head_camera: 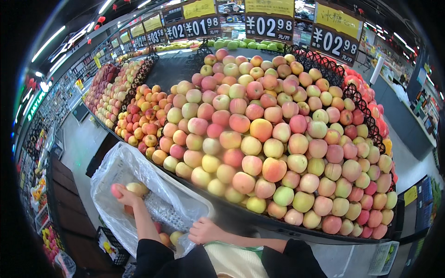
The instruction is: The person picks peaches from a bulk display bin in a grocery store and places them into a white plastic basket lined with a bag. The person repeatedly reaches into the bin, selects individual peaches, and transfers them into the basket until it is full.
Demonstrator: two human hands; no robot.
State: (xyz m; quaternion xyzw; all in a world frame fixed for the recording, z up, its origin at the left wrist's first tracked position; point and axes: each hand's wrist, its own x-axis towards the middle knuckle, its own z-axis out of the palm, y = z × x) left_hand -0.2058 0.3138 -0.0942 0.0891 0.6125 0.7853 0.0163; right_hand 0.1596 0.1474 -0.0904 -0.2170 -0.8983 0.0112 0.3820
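Observation:
My left hand [128,197] is inside a white plastic bin [205,205] with a clear plastic liner [114,158]. Its fingers are closed around a pinkish-red apple [116,190]. Beside that hand lies a pale yellow apple [136,188]. Below my left forearm, a few more apples [176,237] show in the bin near crumpled bubble wrap [163,210]. My right hand [205,230] is curled over the near right side of the bin, gripping the liner's edge. The fingertips of that hand are partly hidden.
A large sloped heap of apples [274,147] rises ahead, bordered by black lattice dividers [365,114]. Smaller reddish fruit [147,114] lies to its left. Price signs [269,24] hang above the back. A black crate [113,245] stands on the floor at lower left, a pale green basket [384,257] at lower right.

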